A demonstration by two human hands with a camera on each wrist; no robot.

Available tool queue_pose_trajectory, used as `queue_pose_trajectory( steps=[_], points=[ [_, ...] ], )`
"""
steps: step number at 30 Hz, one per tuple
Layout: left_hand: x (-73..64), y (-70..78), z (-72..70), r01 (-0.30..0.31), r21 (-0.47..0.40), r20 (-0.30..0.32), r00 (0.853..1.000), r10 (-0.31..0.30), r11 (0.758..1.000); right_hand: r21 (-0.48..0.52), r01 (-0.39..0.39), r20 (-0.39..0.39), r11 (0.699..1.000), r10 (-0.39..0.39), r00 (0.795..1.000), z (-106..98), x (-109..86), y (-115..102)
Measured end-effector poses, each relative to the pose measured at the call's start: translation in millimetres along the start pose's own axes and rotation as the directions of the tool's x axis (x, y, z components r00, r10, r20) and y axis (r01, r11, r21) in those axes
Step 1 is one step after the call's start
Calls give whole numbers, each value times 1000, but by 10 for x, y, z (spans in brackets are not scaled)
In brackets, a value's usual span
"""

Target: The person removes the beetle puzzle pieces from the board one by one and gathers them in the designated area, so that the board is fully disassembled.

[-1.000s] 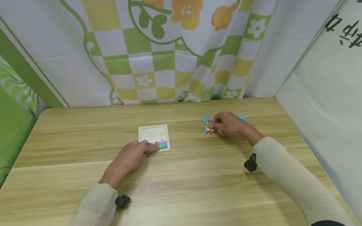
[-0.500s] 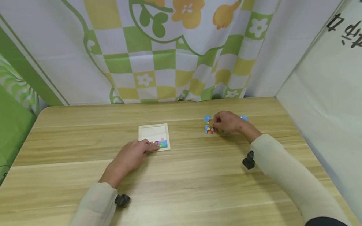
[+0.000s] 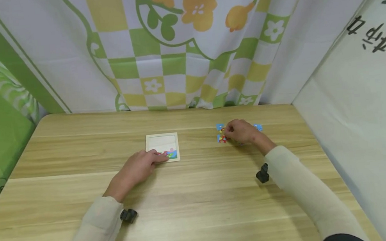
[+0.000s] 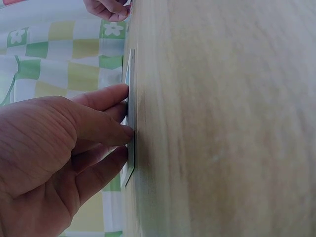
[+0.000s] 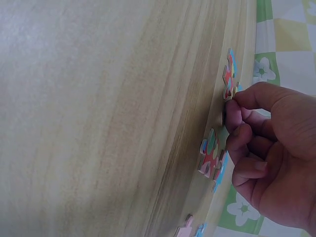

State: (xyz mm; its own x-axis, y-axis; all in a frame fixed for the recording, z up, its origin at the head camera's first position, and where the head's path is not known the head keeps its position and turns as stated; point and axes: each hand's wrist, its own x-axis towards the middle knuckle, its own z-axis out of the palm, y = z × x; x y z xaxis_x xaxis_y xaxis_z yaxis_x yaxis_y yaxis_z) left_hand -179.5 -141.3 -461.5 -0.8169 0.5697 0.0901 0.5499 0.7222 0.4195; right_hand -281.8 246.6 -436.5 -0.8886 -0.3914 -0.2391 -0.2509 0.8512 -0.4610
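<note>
A square wooden puzzle tray [image 3: 161, 135] lies flat on the table, with colourful fitted pieces [image 3: 172, 154] along its near side and bare board beyond. My left hand [image 3: 138, 167] rests on its near left part, the index finger stretched over the fitted pieces. In the left wrist view the thumb [image 4: 121, 132] touches the tray's edge. To the right, my right hand [image 3: 241, 131] is among loose jigsaw pieces, thumb and index finger together on a puzzle piece [image 5: 224, 117] that they mostly hide. A red and blue piece [image 5: 228, 76] lies just beyond those fingertips.
More loose pieces lie around the right hand: a blue one [image 3: 220, 126], another blue one [image 3: 258, 127], a red and green one [image 5: 211, 153] and a pink one [image 5: 185, 229]. A checked curtain [image 3: 173, 67] hangs behind the table's [image 3: 201, 198] far edge.
Both hands stay nearly in place. The right fingertips shift very slightly toward the left over the loose pieces; the right forearm moves a little left too.
</note>
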Motion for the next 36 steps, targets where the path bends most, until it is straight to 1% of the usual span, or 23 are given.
queue_pose_trajectory(
  steps=[3, 6, 11, 15, 20, 25, 28, 31, 36],
  points=[
    [-11, 6, -8, 9, -16, 4, 1000, -9, 1000, -10, 2, -14, 1000, -2, 1000, 3, -13, -24],
    [-17, 11, -15, 11, -14, 6, 1000, -11, 1000, -12, -6, -24, 1000, 6, 1000, -1, -26, -34],
    [-17, 6, -11, 4, -11, 3, 1000, -4, 1000, 27, -15, -37, 1000, 16, 999, -12, -52, -31],
    [-11, 1, -5, -7, -11, -7, 1000, 7, 1000, 46, 0, -57, 999, 2, 998, -2, -75, -36],
    [-6, -5, 0, -17, -3, -11, 1000, 17, 1000, 64, 78, -90, 995, -72, 993, 45, -91, -111],
    [-7, -20, 14, -23, -1, -15, 1000, 23, 1000, 98, 137, -101, 986, -127, 987, 134, -76, -284],
    [-14, -28, 29, -25, 2, -14, 1000, 25, 1000, 111, 172, -100, 979, -161, 982, 212, -64, -423],
    [-18, -30, 37, -25, 0, -5, 1000, 25, 1000, 103, 229, -99, 968, -219, 971, 304, -37, -554],
    [-7, -22, 23, -8, -5, 4, 1000, 8, 1000, 82, 309, -99, 947, -301, 948, 448, 14, -744]
  ],
)
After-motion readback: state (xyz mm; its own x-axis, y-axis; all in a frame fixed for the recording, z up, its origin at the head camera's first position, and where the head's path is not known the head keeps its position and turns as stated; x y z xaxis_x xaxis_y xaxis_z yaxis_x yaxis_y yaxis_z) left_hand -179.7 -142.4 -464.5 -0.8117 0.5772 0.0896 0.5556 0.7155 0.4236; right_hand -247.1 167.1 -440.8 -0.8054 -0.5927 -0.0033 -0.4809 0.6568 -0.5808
